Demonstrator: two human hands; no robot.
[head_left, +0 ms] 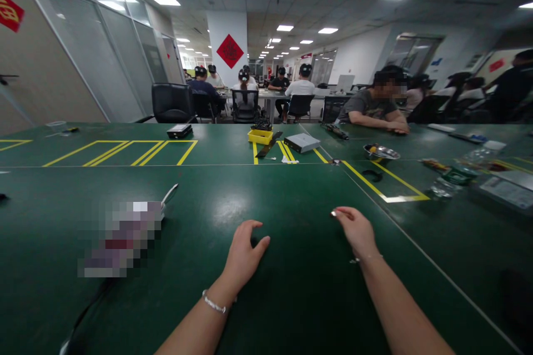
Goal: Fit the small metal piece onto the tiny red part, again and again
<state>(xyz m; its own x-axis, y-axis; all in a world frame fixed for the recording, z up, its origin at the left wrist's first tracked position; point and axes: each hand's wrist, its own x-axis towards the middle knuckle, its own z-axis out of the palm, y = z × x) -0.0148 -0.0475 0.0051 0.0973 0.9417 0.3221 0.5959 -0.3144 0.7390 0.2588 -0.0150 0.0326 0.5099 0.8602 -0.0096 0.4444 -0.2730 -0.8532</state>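
Observation:
My left hand [246,252] hovers over or rests on the green table, its thumb and index finger apart and nothing visible between them. A silvery bracelet circles that wrist. To the right, my right hand [357,228] pinches a small shiny piece [333,213] at the fingertips; its kind is too small to make out. A thin bracelet is on the right wrist. Left of both hands lies a blurred-out, phone-like object [125,238], with a white cable at its far end and a black cord at its near end.
Farther back are a yellow tray [260,137], a grey metal box [302,143], a black box [180,131] and a metal bowl [381,152]. A plastic bottle [460,172] lies at the right. Yellow tape marks the green tabletop [200,194]. A person [375,105] leans on the far edge.

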